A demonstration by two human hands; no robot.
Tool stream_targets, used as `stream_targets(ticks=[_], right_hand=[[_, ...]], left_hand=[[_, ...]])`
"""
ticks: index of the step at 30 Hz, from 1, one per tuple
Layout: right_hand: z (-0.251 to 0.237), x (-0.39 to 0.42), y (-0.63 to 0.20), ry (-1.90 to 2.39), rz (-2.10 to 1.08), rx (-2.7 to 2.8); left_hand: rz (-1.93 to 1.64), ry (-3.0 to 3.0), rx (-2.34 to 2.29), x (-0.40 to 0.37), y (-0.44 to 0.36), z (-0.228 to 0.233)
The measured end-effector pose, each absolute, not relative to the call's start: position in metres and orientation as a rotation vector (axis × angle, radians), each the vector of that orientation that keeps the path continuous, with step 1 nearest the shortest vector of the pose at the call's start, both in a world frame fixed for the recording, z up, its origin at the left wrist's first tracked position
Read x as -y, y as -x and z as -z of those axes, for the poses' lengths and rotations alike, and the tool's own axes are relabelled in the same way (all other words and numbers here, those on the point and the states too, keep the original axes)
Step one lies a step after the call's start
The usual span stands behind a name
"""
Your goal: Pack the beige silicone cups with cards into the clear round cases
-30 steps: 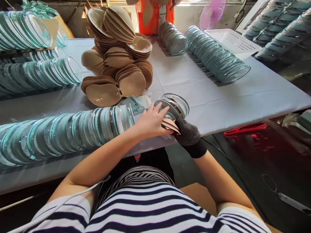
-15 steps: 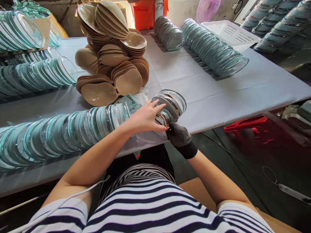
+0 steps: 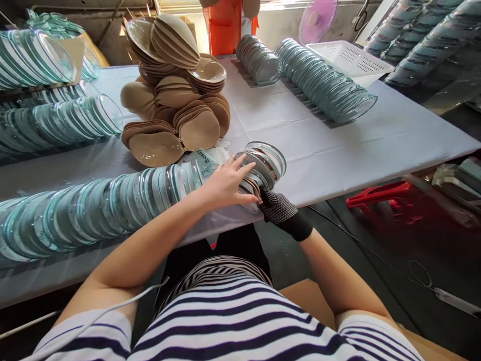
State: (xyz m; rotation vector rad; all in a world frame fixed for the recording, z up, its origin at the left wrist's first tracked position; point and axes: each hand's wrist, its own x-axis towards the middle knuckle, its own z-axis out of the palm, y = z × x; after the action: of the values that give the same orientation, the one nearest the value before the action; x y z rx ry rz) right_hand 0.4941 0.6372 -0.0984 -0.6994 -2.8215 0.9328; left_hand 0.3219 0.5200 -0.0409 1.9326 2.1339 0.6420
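My left hand [image 3: 230,184] is bare and lies with spread fingers over a beige stick-on bra [image 3: 252,186] at the table's front edge. Its thumb reaches to the bra's near rim. My right hand [image 3: 278,206], in a dark dotted glove, has its fingers closed at the bra's right edge; the fingertips are partly hidden. Just beyond my hands, round clear plastic cases [image 3: 268,159] stand on edge with beige cups in some. A long row of clear cases [image 3: 108,203] runs leftward beside my left forearm. A printed card [image 3: 204,159] lies behind my left hand.
Stacked beige bras [image 3: 199,130] rise at the back middle of the white table [image 3: 311,145]. More clear cases [image 3: 323,82] line up at the far right, near a white basket [image 3: 349,57]. Further cases [image 3: 60,118] stand at left. A red plastic object [image 3: 379,198] is below the right edge.
The view has tilted slightly upward. My right hand's wrist has shifted a little up and to the right; the left hand stays over the bra with fingers spread.
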Motion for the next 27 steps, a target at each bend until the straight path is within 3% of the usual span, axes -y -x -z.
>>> stream_targets(ticks=[3,5,11,20,24,27], right_hand=[[0.104,-0.642,-0.501,0.588,-1.603,2.441],[0.109,-0.64,-0.503,0.57,-1.704,2.246],[0.115,-0.626,-0.501,0.706,-0.995,2.379],[0.106,-0.621,-0.503,0.833,-0.532,2.669],[0.1,-0.627,-0.494,0.756,-0.596,2.758],[0.093,-0.639,-0.494,0.685,-1.044,2.657]], left_hand=[[-0.895,-2.125,-2.093,-0.516,-0.324,0.049],[-0.966,-2.2,-2.056,-0.515,-0.324,0.053],[-0.959,-2.264,-1.963,-0.514,-0.321,0.052],[-0.892,-2.137,-2.045,-0.511,-0.326,0.047],[-0.906,-2.115,-2.077,-0.511,-0.329,0.046],[-0.892,-2.17,-2.042,-0.512,-0.327,0.043]])
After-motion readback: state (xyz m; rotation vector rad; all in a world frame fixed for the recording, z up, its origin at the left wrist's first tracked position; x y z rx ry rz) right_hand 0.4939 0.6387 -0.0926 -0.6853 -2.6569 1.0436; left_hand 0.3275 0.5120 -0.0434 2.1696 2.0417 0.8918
